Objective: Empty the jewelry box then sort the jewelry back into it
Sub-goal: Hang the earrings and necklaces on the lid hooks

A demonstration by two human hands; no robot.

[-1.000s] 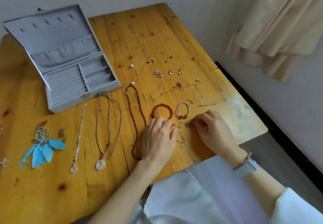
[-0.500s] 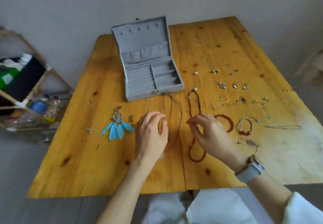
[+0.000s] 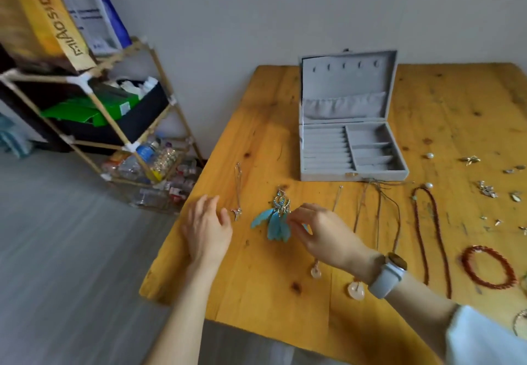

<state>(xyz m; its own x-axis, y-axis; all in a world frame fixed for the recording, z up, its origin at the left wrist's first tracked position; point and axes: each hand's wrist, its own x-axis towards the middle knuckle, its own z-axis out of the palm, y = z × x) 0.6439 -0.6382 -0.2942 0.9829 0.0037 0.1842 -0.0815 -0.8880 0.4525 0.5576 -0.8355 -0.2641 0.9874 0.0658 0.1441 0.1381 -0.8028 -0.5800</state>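
The grey jewelry box (image 3: 353, 177) stands open at the back of the wooden table (image 3: 271, 302), all its compartments bare. Blue feather earrings (image 3: 274, 223) lie in front of it. My right hand (image 3: 325, 236) has its fingertips at the feathers' right edge, and a bit of blue shows between thumb and fingers; I cannot tell whether it grips them. My left hand (image 3: 206, 230) hovers open just left of a thin silver chain (image 3: 238, 193). Further right lie two cord necklaces with pale disc pendants (image 3: 356, 290), a dark red bead necklace (image 3: 435, 230), a red bead bracelet (image 3: 489, 267), two pearls (image 3: 430, 155) and several small earrings (image 3: 487, 189).
The table's left edge runs just under my left hand, with grey floor beyond it. A bamboo shelf rack (image 3: 119, 136) with bottles, a black bin and boxes stands left of the table by the wall. A watch (image 3: 389, 276) is on my right wrist.
The view swung left. Both hands left the bracelets at the right, passed over the necklaces and now sit at the feather earrings and the silver chain.
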